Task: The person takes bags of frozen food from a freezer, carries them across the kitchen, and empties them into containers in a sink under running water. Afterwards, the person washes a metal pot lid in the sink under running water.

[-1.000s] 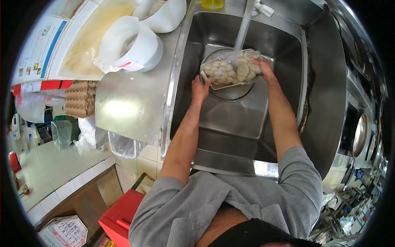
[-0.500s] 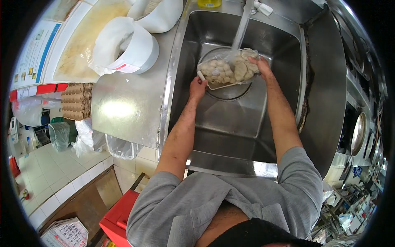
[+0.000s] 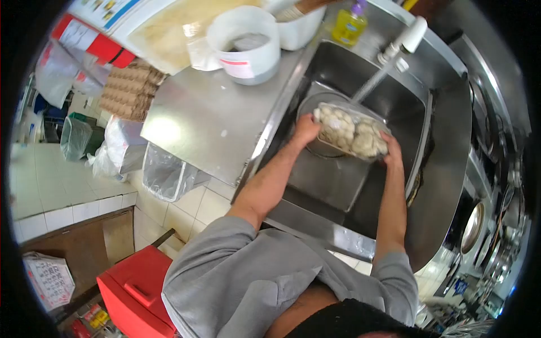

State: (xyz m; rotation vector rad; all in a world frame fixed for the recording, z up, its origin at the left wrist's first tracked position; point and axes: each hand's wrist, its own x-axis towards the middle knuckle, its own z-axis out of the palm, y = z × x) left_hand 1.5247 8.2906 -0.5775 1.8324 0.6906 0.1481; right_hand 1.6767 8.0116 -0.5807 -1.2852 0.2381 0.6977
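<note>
A clear plastic package of pale, rounded pieces is held over the steel sink, close below the running water. My left hand grips its left end, and my right hand is closed on its right end. Some fingers of both hands are hidden by the package. From the white faucet a stream of water falls just behind the package.
A yellow soap bottle stands behind the sink. On the left counter are a white tub and a second white container. Egg trays lie further left. A red box is at the lower left.
The view has turned, showing more of the faucet and soap bottle. Both hands still hold the package, which now appears further right and lower, and tilted down to the right.
</note>
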